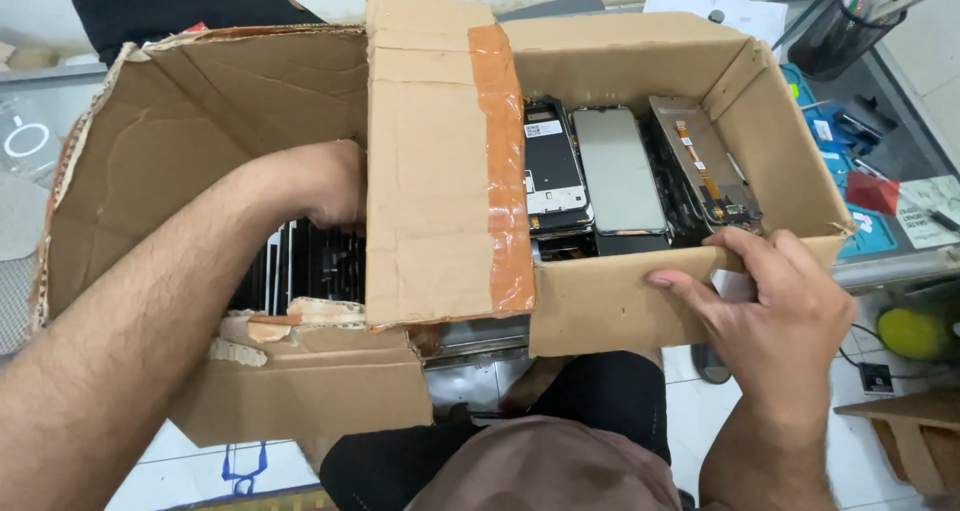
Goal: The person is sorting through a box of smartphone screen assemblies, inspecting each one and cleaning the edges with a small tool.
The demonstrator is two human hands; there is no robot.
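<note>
A worn cardboard box (610, 301) rests on my lap, its flaps open and one taped flap (440, 161) folded across the middle. Inside stand several flat phone screens and display panels (615, 171), some dark, one with an orange ribbon cable. My left hand (325, 186) reaches into the box's left half, fingers hidden behind the taped flap, just above more upright panels (300, 266). What it holds, if anything, is hidden. My right hand (770, 291) grips the box's near right edge, thumb inside, fingers on the outer wall.
A glass-topped desk (900, 121) lies behind the box with a dark pen cup (835, 36), papers and small tools. A yellow-green ball (910, 333) and a power socket (876, 377) lie on the tiled floor at right. A wooden piece (905, 436) sits low right.
</note>
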